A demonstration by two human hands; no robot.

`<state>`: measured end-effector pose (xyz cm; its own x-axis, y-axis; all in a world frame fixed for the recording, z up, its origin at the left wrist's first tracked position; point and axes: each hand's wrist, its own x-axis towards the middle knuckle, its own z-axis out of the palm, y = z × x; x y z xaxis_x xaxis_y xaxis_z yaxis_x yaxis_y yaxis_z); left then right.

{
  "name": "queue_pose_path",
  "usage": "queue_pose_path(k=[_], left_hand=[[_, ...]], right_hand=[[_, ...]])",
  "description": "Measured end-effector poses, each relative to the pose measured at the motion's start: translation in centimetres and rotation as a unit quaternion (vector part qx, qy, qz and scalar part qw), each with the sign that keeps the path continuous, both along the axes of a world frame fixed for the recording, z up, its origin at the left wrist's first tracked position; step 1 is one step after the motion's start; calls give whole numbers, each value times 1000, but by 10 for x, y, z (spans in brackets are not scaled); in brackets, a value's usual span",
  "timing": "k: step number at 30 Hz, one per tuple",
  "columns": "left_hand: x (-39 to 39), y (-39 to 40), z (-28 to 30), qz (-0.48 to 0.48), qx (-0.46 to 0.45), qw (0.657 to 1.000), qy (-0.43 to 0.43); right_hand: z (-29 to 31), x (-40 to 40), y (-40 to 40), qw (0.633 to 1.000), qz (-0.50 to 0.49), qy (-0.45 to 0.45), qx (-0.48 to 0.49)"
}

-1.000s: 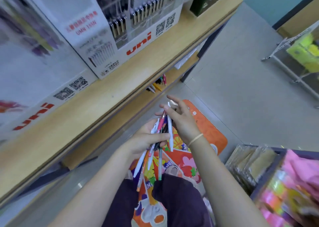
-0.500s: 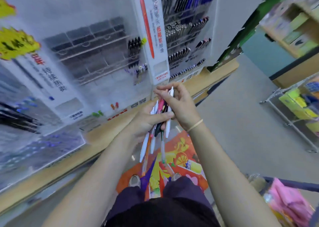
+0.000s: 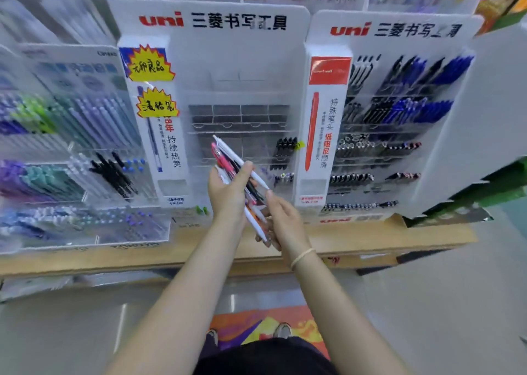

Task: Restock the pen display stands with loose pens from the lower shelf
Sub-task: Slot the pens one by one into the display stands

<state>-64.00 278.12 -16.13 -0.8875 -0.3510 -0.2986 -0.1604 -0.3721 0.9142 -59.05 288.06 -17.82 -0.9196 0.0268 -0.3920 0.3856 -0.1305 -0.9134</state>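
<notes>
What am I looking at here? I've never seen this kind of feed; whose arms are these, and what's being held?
No machine here: a person wears a camera on the head, looking forward and down, so the arms are their own. The left hand grips a bundle of pens, white, pink and dark ones. The right hand touches the bundle's lower end; its grip is unclear. Ahead, on a wooden shelf, stand pen display stands. The middle stand has mostly bare slots; the right stand holds many blue and black pens.

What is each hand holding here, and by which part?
The left hand grips a bundle of pens around mid-barrel, thumb across them. The right hand holds the bundle's lower ends; its exact finger contact is hidden.
</notes>
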Motion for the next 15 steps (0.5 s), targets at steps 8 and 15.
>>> queue_pose_path(k=[8,15], left_hand=[[3,24,-19,99,48,993,-41],[6,30,-21,104,146,983,-39]], right_hand=[[-24,-9,23,997,1,20,76],[-28,-15,36,992,46,86,76]])
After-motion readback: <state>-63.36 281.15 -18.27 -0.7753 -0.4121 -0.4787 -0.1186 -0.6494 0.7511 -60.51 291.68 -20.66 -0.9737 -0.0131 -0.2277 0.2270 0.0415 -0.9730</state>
